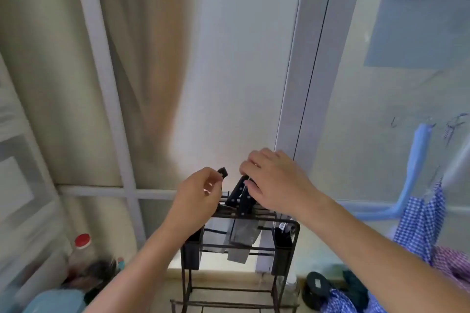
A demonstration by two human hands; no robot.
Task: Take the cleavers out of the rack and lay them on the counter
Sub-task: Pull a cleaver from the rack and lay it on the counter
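A black wire rack stands on the counter below a frosted window. Cleavers hang in its top slots, steel blades down and black riveted handles slanting up. My left hand is curled around the leftmost black handle, whose end sticks out above my fingers. My right hand is closed over the tops of the middle handles. The left cleaver's blade is mostly hidden behind my left wrist.
A red-capped bottle and a blue lidded container sit at the lower left. Checked cloths hang from a blue hanger at right. A dark round object lies right of the rack. Black holders flank the rack.
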